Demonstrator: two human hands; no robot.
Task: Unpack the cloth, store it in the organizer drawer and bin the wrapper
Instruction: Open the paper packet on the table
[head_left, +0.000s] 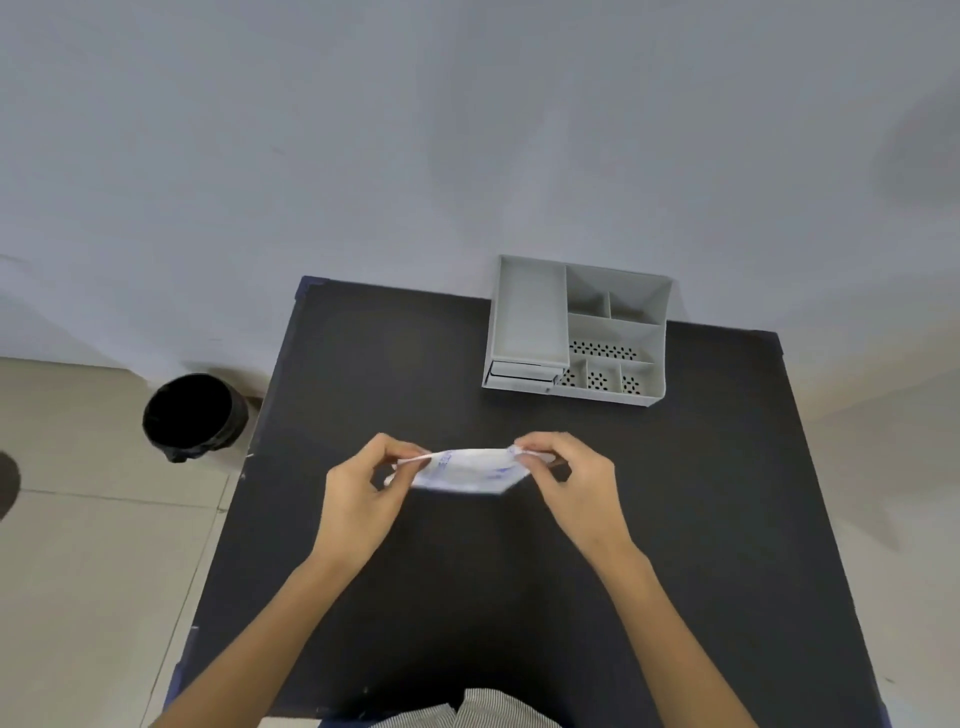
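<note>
A white wrapper with blue print (467, 470) is held just above the middle of the black table (415, 364). My left hand (363, 493) pinches its left edge. My right hand (566, 478) pinches its right edge. The packet is stretched flat between them. The cloth itself does not show; I cannot tell it apart from the wrapper. The grey desk organizer (574, 330) stands at the table's far right, with two shut drawers (524, 376) at its lower left front. A black bin (192, 415) with a dark liner stands on the floor left of the table.
A grey wall runs behind the table. Beige floor tiles (104, 545) lie to the left. The organizer has several open compartments, some with perforated bottoms. My striped clothing (467, 712) shows at the table's near edge.
</note>
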